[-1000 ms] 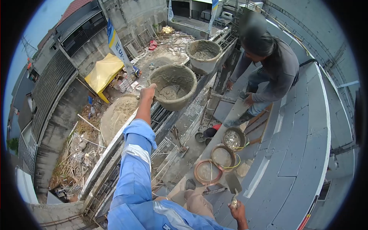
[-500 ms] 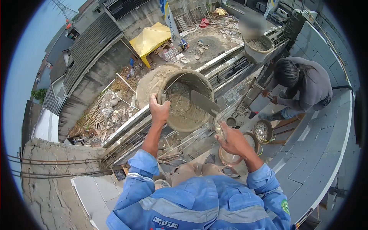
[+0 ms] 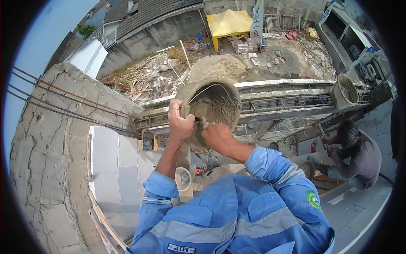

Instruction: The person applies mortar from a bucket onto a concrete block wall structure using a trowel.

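A mortar-caked bucket (image 3: 215,92) is tipped toward me at the concrete formwork, with wet grey mortar (image 3: 226,109) inside it. My left hand (image 3: 179,123) grips the bucket's left rim, thumb on the inner side. Closed around a trowel's handle, my right hand (image 3: 218,137) is at the near side of the bucket mouth. Most of the trowel is hidden by that hand and the bucket.
Formwork boards with rebar (image 3: 287,96) run across in front of me. Another mortar bucket (image 3: 334,96) stands on them at right. A co-worker (image 3: 359,156) crouches at lower right beside the block wall. A white pail (image 3: 182,178) sits below my left forearm. Steel bars (image 3: 76,99) stick out at left.
My view has swung right. The trowel, earlier held out with its blade over the bucket's right side, is now down at the near left of the mouth. My left hand still grips the rim.
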Available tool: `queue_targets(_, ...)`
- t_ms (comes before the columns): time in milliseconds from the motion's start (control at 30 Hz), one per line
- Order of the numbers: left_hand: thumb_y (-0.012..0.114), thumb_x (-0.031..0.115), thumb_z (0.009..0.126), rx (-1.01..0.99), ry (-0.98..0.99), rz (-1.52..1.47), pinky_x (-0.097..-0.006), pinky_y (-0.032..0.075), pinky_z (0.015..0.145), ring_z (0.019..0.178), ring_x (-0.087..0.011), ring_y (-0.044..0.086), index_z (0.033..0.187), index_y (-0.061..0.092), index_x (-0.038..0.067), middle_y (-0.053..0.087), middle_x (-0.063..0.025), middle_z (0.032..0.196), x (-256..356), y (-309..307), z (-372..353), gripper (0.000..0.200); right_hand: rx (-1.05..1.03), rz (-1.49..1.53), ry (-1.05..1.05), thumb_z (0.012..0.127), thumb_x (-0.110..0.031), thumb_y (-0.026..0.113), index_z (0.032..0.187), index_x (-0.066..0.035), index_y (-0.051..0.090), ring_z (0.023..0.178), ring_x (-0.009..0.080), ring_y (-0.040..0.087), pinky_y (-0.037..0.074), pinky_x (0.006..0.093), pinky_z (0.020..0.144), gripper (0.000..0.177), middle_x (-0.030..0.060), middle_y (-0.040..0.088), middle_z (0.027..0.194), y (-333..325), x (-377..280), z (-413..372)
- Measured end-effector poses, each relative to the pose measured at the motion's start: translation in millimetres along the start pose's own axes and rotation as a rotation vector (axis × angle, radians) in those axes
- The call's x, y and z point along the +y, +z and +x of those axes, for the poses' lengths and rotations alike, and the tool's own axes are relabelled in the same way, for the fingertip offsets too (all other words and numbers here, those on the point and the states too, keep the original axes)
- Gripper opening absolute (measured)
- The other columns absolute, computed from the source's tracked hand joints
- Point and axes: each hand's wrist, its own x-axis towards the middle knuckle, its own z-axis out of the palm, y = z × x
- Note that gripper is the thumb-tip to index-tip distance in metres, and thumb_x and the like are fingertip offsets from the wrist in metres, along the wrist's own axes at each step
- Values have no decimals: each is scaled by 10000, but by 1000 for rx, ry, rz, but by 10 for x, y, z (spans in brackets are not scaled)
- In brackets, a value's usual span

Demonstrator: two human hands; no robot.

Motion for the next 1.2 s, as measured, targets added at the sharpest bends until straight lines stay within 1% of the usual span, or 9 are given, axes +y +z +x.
queue_targets(200,563,15,659,235,-292,40,-313,405,794,843,-192,448,933,463,8,462,-93,894,-229,-588,-299,292,-51,4,77,817,-113,529,884,-5,674,709,313,689,552,413,589,193,167,693,788,-154,47,276)
queue_targets(400,578,-19,636,331,-13,159,-308,389,857,873,-219,449,950,458,4,451,-92,937,-410,-747,-309,337,41,-58,79,828,-116,518,927,29,638,709,322,688,548,417,580,212,190,681,760,426,-178,725)
queue_targets(467,585,-16,630,340,-32,174,-317,392,860,880,-234,458,946,458,3,454,-100,939,-513,-866,-415,341,-319,42,-16,792,-139,562,939,44,628,742,358,682,547,450,635,245,212,680,797,351,-267,682)
queue_targets(533,591,-13,623,368,-35,193,-325,396,863,887,-250,467,943,458,1,456,-109,941,-590,-956,-426,346,-375,108,25,772,-176,593,1002,61,598,773,400,668,537,481,676,330,236,672,817,265,-166,687)
queue_targets(600,600,-8,616,381,-55,245,-346,411,852,886,-289,489,932,459,2,471,-128,942,-518,-947,-552,346,-33,360,237,779,-213,601,1058,59,559,797,438,648,526,508,687,391,278,655,858,473,-114,590)
queue_targets(667,604,-13,609,381,-53,206,-372,426,824,871,-318,502,924,461,3,485,-142,934,-487,-875,-603,346,-16,345,226,837,-244,599,1095,10,549,681,376,663,537,454,616,366,240,657,818,629,-134,599)
queue_targets(767,605,-39,586,409,117,180,-404,432,791,851,-331,497,940,449,6,477,-165,931,-443,-756,-689,389,-467,1432,746,898,-287,652,1042,-68,556,481,131,518,443,288,408,279,19,526,662,698,-308,582)
queue_targets(1000,586,-31,609,400,-33,128,-429,445,765,829,-366,504,948,430,7,481,-199,938,-441,-748,-1091,375,-815,1767,531,863,-146,668,1120,-79,568,481,92,474,400,247,409,284,7,528,719,784,-378,429)
queue_targets(1200,595,-21,688,809,-527,-173,-321,448,765,831,-175,515,976,449,12,511,-94,916,-634,-754,-1403,324,-894,1791,470,845,-74,679,1193,-52,531,460,96,486,400,232,401,378,14,529,704,756,-577,475)
